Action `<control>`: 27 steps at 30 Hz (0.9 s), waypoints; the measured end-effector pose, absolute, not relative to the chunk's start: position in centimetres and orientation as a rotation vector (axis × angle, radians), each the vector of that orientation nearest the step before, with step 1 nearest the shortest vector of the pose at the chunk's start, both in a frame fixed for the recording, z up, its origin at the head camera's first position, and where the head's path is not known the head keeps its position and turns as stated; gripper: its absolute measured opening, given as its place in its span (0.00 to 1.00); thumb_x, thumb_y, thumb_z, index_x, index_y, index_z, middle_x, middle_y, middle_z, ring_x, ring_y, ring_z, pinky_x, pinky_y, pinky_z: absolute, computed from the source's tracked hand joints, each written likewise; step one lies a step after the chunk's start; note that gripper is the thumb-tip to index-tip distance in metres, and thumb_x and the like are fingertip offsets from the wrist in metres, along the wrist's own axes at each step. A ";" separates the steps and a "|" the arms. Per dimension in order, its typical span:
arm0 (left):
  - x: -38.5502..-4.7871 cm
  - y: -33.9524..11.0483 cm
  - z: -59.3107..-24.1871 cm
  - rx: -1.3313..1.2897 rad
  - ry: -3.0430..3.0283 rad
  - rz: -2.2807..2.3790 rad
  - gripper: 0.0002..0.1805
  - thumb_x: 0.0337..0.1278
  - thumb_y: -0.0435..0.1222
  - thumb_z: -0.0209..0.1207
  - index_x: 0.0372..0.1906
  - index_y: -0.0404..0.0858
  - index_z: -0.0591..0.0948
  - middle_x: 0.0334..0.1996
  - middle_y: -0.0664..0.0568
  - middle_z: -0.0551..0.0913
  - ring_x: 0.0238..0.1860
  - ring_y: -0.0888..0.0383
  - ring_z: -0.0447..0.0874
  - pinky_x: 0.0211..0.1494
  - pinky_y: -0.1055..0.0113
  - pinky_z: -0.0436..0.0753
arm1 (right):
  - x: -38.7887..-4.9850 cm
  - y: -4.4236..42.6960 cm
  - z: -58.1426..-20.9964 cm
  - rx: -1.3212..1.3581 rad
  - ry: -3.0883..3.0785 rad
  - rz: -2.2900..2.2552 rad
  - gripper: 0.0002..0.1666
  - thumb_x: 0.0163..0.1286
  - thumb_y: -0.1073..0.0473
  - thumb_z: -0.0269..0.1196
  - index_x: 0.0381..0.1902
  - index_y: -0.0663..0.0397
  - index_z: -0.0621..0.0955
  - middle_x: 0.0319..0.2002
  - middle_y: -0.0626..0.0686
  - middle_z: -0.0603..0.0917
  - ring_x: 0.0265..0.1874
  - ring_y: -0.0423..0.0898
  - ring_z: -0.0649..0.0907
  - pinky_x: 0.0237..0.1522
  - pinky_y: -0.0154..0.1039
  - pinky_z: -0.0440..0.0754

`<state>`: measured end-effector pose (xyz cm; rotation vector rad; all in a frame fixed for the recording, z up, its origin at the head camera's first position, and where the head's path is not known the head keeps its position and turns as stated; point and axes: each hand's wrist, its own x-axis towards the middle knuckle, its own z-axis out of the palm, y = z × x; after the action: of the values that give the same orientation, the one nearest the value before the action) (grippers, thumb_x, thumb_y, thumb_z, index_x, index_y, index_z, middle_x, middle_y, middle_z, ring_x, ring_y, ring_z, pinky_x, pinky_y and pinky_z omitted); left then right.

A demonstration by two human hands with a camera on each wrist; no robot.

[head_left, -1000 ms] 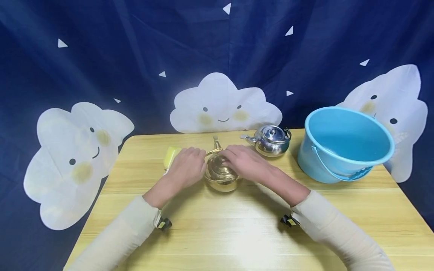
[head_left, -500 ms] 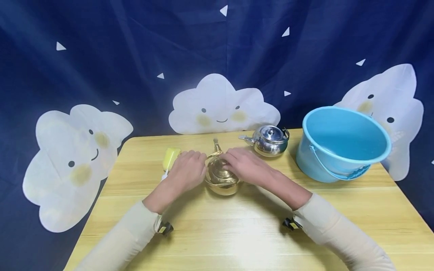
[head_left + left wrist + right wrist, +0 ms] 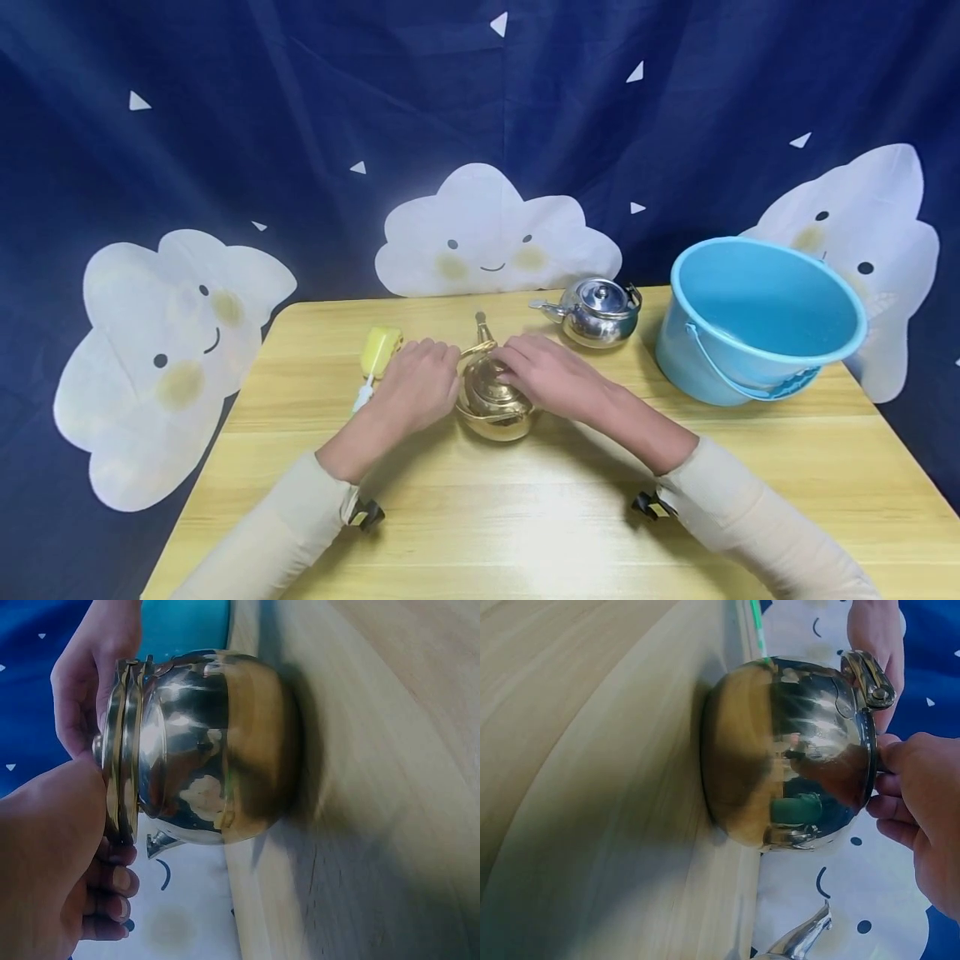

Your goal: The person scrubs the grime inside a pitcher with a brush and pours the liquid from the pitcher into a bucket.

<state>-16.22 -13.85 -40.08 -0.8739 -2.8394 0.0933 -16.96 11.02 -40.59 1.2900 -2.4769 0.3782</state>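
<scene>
A shiny gold teapot (image 3: 497, 428) stands upright on the table between the two hands, its spout (image 3: 482, 327) pointing away from me. My left hand (image 3: 420, 382) holds the teapot's handle (image 3: 122, 765), which lies folded down beside the lid. My right hand (image 3: 553, 375) pinches the small knob (image 3: 97, 748) on the lid (image 3: 489, 393), which sits on the pot. From the head view, the right fingers hide most of the knob. Left of the left hand lies a yellow sponge brush (image 3: 379, 350) with a white and green handle, partly covered by the wrist.
A silver teapot (image 3: 600, 321) stands at the back, right of centre. Beside it on the right is a large light-blue bucket (image 3: 705, 362) with its handle hanging down. The wooden table (image 3: 480, 533) ends at a dark blue curtain (image 3: 315, 125) with cloud pictures.
The gold teapot has shifted slightly toward me, with both hands keeping their hold on it. More of the sponge brush shows now beside the left wrist.
</scene>
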 end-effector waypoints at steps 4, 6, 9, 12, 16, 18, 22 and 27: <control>-16.0 -13.8 -40.2 -0.872 -2.829 0.092 0.10 0.69 0.40 0.49 0.33 0.41 0.75 0.24 0.55 0.71 0.27 0.57 0.67 0.33 0.65 0.69 | -16.8 11.1 -40.7 1.290 -2.460 0.382 0.21 0.73 0.54 0.66 0.61 0.55 0.81 0.43 0.48 0.86 0.43 0.44 0.85 0.59 0.42 0.84; -15.8 -13.8 -40.2 -0.873 -2.822 0.090 0.10 0.69 0.40 0.48 0.32 0.41 0.75 0.23 0.55 0.71 0.26 0.57 0.66 0.33 0.66 0.69 | -16.7 11.2 -40.7 1.291 -2.452 0.390 0.21 0.73 0.54 0.66 0.60 0.55 0.81 0.44 0.48 0.86 0.43 0.44 0.85 0.58 0.42 0.84; -15.7 -13.7 -40.2 -0.875 -2.816 0.094 0.10 0.69 0.40 0.48 0.32 0.41 0.75 0.23 0.55 0.70 0.26 0.57 0.65 0.32 0.66 0.68 | -16.6 11.2 -40.7 1.293 -2.448 0.397 0.21 0.73 0.53 0.66 0.60 0.55 0.81 0.44 0.48 0.86 0.43 0.44 0.85 0.54 0.41 0.85; -15.6 -13.7 -40.1 -0.877 -2.818 0.091 0.10 0.69 0.40 0.49 0.32 0.41 0.75 0.23 0.55 0.70 0.26 0.57 0.65 0.32 0.65 0.68 | -16.5 11.3 -40.7 1.290 -2.448 0.397 0.21 0.73 0.53 0.66 0.60 0.55 0.81 0.44 0.48 0.86 0.44 0.44 0.85 0.54 0.41 0.85; -15.6 -13.5 -40.2 -0.870 -2.826 0.078 0.09 0.69 0.39 0.51 0.32 0.40 0.75 0.23 0.54 0.70 0.26 0.57 0.65 0.32 0.65 0.68 | -16.4 11.3 -40.7 1.287 -2.453 0.391 0.21 0.74 0.53 0.65 0.60 0.55 0.81 0.45 0.48 0.86 0.44 0.45 0.85 0.55 0.41 0.85; -15.6 -13.5 -40.2 -0.862 -2.831 0.078 0.09 0.69 0.39 0.52 0.32 0.40 0.75 0.23 0.54 0.70 0.26 0.56 0.65 0.32 0.64 0.68 | -16.5 11.3 -40.7 1.289 -2.449 0.388 0.21 0.74 0.53 0.65 0.60 0.55 0.81 0.45 0.48 0.86 0.44 0.45 0.85 0.55 0.41 0.85; -15.5 -13.5 -40.2 -0.847 -2.843 0.092 0.09 0.69 0.40 0.52 0.33 0.40 0.75 0.23 0.54 0.70 0.26 0.56 0.66 0.32 0.64 0.68 | -16.5 11.3 -40.6 1.294 -2.435 0.379 0.21 0.74 0.53 0.66 0.59 0.56 0.81 0.44 0.48 0.86 0.44 0.45 0.86 0.55 0.41 0.85; -15.5 -13.4 -40.1 -0.837 -2.862 0.120 0.10 0.70 0.40 0.50 0.33 0.40 0.75 0.24 0.54 0.70 0.27 0.56 0.66 0.33 0.65 0.68 | -16.5 11.3 -40.6 1.297 -2.424 0.381 0.20 0.73 0.54 0.66 0.59 0.56 0.82 0.44 0.48 0.86 0.44 0.45 0.86 0.55 0.41 0.85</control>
<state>-15.48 -13.40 -40.13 -0.8368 -2.8617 0.1200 -16.52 11.26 -40.64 1.2971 -2.4244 0.3806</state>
